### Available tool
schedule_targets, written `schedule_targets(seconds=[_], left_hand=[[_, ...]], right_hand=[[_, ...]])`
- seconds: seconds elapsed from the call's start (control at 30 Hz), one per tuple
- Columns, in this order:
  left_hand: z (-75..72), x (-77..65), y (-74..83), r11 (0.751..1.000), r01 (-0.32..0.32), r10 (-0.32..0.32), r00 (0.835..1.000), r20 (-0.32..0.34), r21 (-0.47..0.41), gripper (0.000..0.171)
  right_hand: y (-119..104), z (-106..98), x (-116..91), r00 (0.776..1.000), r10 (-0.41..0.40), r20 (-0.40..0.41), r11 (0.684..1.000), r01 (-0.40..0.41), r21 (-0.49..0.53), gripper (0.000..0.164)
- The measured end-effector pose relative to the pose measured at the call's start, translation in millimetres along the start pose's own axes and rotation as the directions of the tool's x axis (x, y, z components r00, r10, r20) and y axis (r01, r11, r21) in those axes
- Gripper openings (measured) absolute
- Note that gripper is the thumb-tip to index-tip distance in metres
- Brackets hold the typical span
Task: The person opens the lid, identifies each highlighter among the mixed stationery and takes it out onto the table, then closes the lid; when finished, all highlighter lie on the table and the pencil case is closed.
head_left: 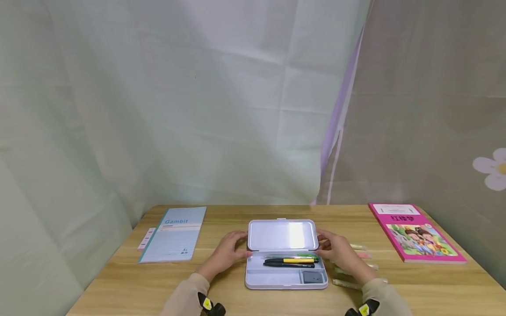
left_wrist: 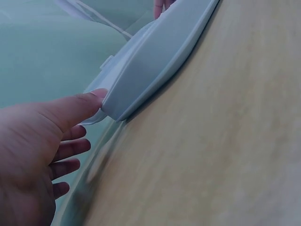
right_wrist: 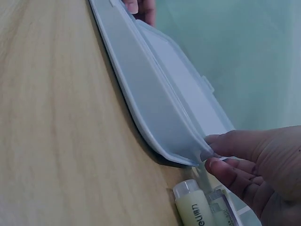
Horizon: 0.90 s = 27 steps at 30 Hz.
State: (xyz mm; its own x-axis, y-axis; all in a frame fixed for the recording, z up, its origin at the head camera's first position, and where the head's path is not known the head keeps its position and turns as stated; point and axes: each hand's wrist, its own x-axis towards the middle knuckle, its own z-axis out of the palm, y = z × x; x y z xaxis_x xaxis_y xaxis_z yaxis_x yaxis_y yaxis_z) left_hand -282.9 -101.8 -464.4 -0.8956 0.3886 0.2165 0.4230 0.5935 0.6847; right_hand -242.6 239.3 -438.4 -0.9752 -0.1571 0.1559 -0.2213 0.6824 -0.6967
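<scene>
A white pencil case [head_left: 283, 286] lies on the wooden table with its lid [head_left: 276, 235] raised at the back. Inside are several pens, among them a yellow and black pen [head_left: 294, 260], and a grey eraser [head_left: 312, 277]. At the case's left rear corner my left hand [head_left: 229, 252] holds it, thumb on the corner and fingers by the lid's edge. My right hand [head_left: 341, 252] grips the opposite rear corner between thumb and fingers, as the right wrist view shows. Part of the right fingertips is hidden behind the case.
Several pale highlighters [head_left: 348, 284] lie beside the right forearm, partly covered by it. A blue notebook [head_left: 174, 237] rests at left over a pink-and-white card [head_left: 146, 239]. At right lies a pink picture book [head_left: 417, 235]. A pale curtain [head_left: 237, 109] hangs behind the table.
</scene>
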Motion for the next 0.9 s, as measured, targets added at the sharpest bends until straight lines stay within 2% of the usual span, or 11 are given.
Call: schedule_targets(seconds=[0.2,0.37,0.6,0.77,0.9], left_hand=[[0.9,0.1,2.3,0.996,0.011,-0.01,1.0,0.003,-0.094,0.056],[1.0,-0.3,5.6,0.99,0.026,-0.026,1.0,0.003,-0.137,0.049],[2.6,0.4,9.0,0.985,0.013,-0.014,1.0,0.0,-0.171,0.039],[3.1,-0.3,7.3,0.985,0.008,-0.009,1.0,-0.009,-0.175,0.034],[3.6,-1.7,5.5,0.988,-0.005,0.0,0.999,-0.032,-0.151,0.031]], right_hand=[[1.8,-0.6,-0.5,0.999,-0.036,0.008,0.998,0.035,0.058,0.076],[2.4,-0.9,0.2,0.998,-0.058,-0.003,0.997,0.058,0.051,0.08],[0.6,-2.0,-0.1,0.999,-0.012,-0.041,1.0,0.012,0.003,0.085],[-2.8,-4.8,0.6,0.998,0.022,-0.055,1.0,-0.023,-0.009,0.078],[-5.7,-9.3,1.8,0.997,-0.009,-0.079,1.0,0.009,0.004,0.064]])
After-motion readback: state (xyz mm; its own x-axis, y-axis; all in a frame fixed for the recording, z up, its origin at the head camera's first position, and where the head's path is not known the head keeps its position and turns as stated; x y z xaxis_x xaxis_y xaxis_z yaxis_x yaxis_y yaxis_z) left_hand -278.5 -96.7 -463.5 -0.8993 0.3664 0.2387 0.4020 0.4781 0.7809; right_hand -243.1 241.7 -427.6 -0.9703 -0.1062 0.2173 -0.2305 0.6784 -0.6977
